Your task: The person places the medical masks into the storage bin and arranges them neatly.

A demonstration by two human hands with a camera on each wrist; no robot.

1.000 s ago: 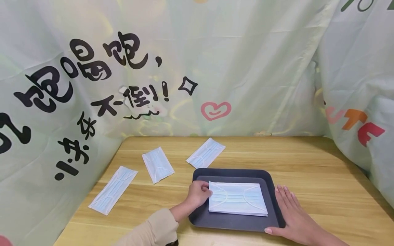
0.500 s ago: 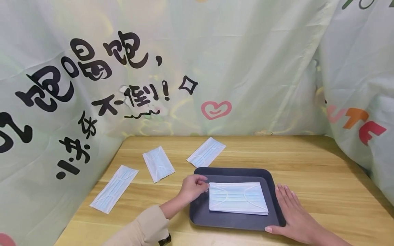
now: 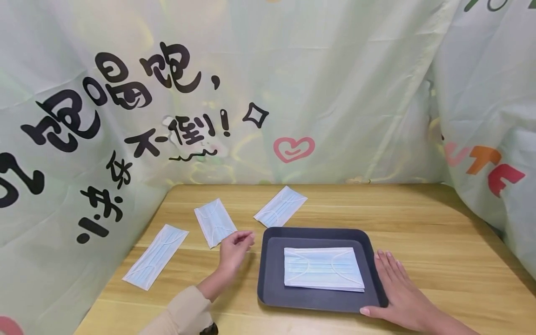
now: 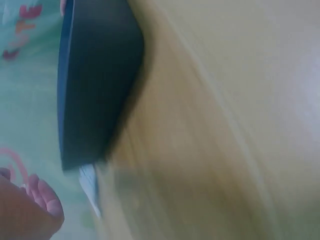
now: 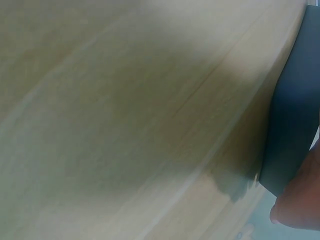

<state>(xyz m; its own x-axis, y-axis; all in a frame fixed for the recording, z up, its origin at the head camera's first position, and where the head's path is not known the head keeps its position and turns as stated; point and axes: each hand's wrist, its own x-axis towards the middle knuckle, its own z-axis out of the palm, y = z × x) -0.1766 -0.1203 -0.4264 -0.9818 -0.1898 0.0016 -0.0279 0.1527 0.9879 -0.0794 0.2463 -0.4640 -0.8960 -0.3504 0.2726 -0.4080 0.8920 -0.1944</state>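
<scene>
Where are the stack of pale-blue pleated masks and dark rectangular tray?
Stack of pale-blue pleated masks (image 3: 320,269): head view, top mask's middle.
Dark rectangular tray (image 3: 275,275): head view, bare floor left of the stack.

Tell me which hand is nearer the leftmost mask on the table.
Left. The left hand is to the right of the leftmost mask, apart from it; the right hand is farther off, at the tray's right edge.
</scene>
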